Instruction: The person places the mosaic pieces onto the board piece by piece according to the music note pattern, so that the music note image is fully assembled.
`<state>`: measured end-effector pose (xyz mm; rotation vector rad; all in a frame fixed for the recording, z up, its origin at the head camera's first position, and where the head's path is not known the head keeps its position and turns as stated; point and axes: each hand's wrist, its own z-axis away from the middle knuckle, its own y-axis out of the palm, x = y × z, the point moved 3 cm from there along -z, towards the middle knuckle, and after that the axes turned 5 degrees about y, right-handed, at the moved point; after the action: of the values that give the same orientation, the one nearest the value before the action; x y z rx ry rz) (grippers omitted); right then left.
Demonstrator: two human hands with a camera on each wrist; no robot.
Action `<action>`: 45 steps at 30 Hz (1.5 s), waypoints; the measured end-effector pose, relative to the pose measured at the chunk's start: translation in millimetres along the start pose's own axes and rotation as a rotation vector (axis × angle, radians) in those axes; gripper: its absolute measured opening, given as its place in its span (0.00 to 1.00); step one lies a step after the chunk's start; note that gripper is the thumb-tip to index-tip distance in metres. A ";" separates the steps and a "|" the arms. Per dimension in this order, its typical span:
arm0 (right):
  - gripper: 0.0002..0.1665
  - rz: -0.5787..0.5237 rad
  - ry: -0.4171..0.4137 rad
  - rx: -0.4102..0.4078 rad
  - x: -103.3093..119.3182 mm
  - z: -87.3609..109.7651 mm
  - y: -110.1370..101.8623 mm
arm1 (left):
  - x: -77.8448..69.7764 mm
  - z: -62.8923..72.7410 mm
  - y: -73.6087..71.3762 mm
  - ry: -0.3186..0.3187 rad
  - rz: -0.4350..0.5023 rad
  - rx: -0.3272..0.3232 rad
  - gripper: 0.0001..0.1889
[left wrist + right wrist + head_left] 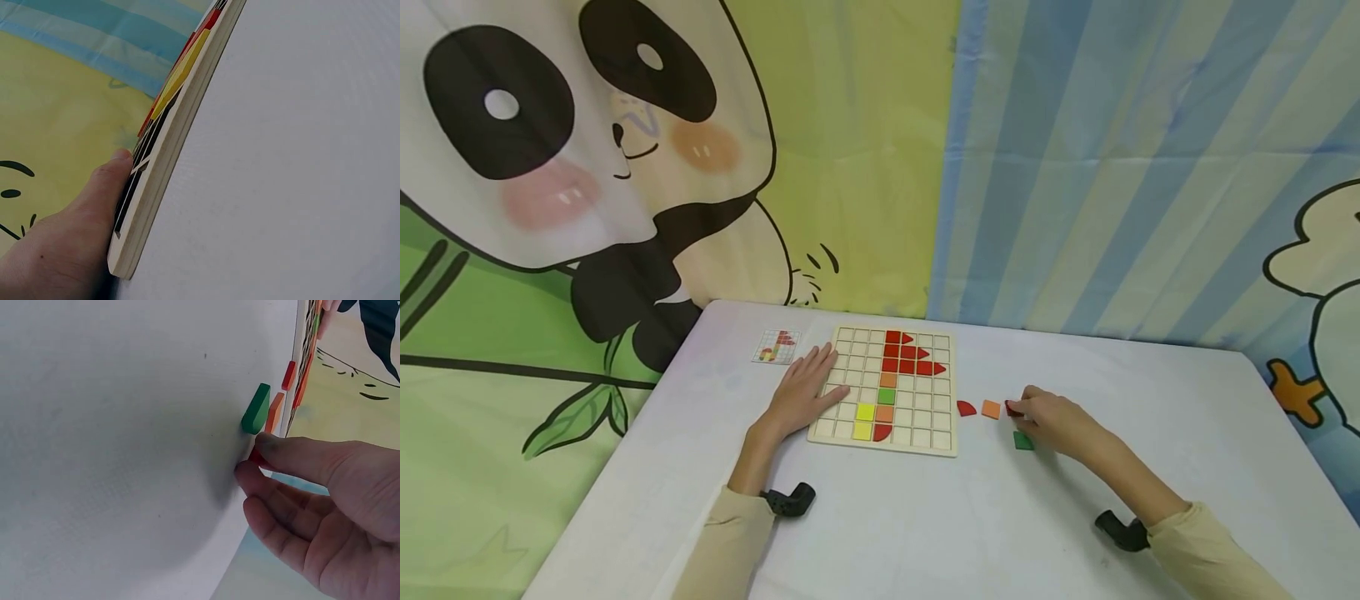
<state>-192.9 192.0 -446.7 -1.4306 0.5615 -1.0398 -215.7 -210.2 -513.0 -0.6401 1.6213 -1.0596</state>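
A wooden grid board (pixel 850 367) lies on the white table, with red, orange, green and yellow tiles in some of its squares. My left hand (pixel 806 386) rests on the board's left edge with its fingers spread. To the right of the board, my right hand (pixel 1054 419) pinches a red tile (pixel 255 456) between thumb and fingertips; most of that tile is hidden. Beside these fingers lie an orange square tile (pixel 991 409) and a green tile (pixel 1023 440). Nearer the board is a red quarter-round tile (pixel 966 408).
A small pattern card (pixel 777 347) lies left of the board, showing a coloured design on a grid. Behind the table (pixel 880 517) hangs a printed curtain (pixel 865 167) with a panda. Black wrist cameras are strapped to both forearms.
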 end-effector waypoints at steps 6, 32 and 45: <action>0.18 -0.093 0.003 -0.018 -6.9 -5.0 -1.4 | 0.8 -0.4 0.4 0.004 0.002 -0.001 0.43; 0.15 -0.141 0.040 -0.129 21.1 -29.7 -18.5 | -1.4 1.0 -3.0 0.010 -0.013 -0.010 0.43; 0.12 -0.247 -0.327 -0.128 120.2 -87.0 -14.4 | -0.7 1.7 -2.7 0.003 -0.007 0.009 0.42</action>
<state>-212.0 48.3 -411.9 -1.7736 0.2197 -0.9456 -214.2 -211.4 -510.4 -0.6392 1.6171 -1.0730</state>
